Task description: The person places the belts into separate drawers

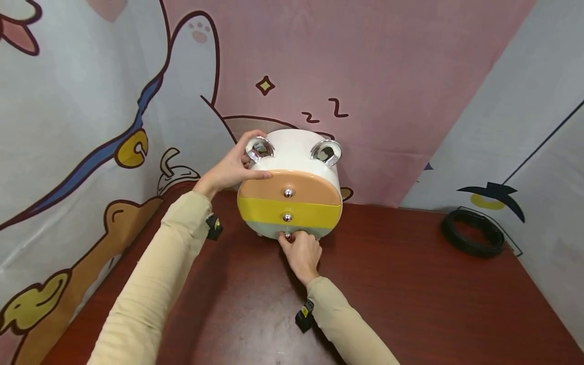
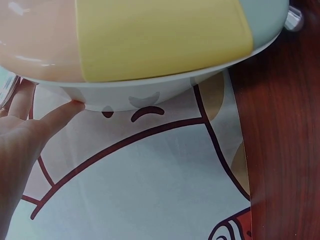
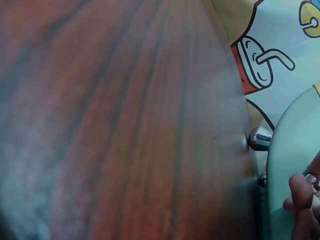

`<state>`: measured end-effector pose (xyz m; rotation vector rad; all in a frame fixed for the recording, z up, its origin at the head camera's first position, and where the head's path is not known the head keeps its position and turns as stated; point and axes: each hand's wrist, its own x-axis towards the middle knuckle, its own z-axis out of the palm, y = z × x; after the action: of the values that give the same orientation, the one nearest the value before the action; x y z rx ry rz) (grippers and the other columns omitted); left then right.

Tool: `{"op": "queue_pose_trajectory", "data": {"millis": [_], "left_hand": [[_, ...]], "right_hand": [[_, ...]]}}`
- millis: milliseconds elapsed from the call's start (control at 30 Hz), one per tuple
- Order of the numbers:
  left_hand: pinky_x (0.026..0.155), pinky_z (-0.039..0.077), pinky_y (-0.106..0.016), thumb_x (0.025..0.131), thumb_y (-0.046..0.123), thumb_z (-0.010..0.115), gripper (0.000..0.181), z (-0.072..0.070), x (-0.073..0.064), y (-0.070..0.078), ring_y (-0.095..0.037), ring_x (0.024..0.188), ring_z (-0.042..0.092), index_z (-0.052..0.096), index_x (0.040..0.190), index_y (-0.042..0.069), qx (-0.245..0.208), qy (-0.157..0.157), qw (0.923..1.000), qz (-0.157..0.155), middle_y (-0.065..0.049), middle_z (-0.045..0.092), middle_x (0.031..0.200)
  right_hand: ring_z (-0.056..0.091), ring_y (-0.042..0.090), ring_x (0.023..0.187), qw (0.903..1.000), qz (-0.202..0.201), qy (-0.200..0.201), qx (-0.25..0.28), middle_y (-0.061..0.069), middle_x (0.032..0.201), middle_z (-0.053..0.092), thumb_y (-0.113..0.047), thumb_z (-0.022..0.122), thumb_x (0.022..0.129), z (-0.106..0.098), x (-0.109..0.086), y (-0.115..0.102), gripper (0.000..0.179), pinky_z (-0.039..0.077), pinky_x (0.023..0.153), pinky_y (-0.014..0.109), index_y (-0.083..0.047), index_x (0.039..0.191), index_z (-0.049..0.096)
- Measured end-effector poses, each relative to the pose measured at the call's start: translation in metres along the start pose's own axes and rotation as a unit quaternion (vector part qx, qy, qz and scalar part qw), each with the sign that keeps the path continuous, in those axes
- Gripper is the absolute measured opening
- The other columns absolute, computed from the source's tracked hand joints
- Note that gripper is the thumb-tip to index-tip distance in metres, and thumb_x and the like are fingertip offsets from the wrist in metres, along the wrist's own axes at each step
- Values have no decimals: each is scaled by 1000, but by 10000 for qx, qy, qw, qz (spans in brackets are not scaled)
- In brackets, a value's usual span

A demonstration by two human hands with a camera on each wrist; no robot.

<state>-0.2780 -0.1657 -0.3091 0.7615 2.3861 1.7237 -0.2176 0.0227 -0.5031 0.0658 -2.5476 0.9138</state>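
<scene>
Both my hands are on the three-drawer cabinet [image 1: 305, 181]: my right hand [image 1: 302, 254] pinches its silver bottom knob [image 1: 288, 235] between thumb and fingers, and my left hand [image 1: 231, 167] grips its upper left corner, thumb against the white shell beside the peach drawer [image 1: 260, 187], other fingers up by the chrome eye-like fitting [image 1: 260, 148]. I take the upper hold to be a brace, since a cabinet on small silver feet [image 3: 260, 139] could slide or tip under a pull that low. Its drawers face me, which puts every knob within reach. My right hand hides part of the pale green bottom drawer [image 1: 262, 229], so I can't tell whether it sits flush; the yellow drawer [image 1: 260, 209] above looks closed. Beneath the cabinet spreads a reddish-brown tabletop [image 1: 388, 304], glossy in front of it. Well to the cabinet's right, near the table's back edge, lies a black ring [image 1: 474, 249]. Behind the cabinet and along its left side hangs a cartoon-print cloth [image 1: 374, 76], pink and white.
</scene>
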Motion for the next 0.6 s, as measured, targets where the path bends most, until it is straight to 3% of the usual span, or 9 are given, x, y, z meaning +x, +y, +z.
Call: {"op": "queue_pose_trajectory", "data": {"millis": [200, 433, 600], "left_hand": [[69, 53, -35, 80, -2, 75, 86, 0, -1, 1, -30, 87, 61, 22, 146, 16, -10, 22, 10000, 40, -21, 44, 129], [69, 53, -36, 79, -1, 77, 90, -4, 10, -20, -32, 88, 60, 22, 147, 22, -2, 77, 10000, 39, -19, 44, 131], [70, 53, -37, 78, 3, 80, 91, -4, 11, -25, -31, 87, 61, 24, 147, 25, 10, 156, 9999, 12, -16, 46, 129]], "right_hand": [[45, 16, 41, 10000, 33, -50, 7, -9, 43, 38, -36, 70, 82, 0, -2, 0, 48, 36, 40, 35, -20, 45, 45], [44, 15, 40, 10000, -21, -62, -20, -9, 43, 35, -35, 69, 82, -3, -6, -2, 48, 34, 39, 33, -21, 44, 42], [45, 16, 41, 9999, -51, -84, -50, -9, 43, 37, -34, 69, 82, -5, -12, -3, 47, 34, 38, 33, -21, 44, 44]]}}
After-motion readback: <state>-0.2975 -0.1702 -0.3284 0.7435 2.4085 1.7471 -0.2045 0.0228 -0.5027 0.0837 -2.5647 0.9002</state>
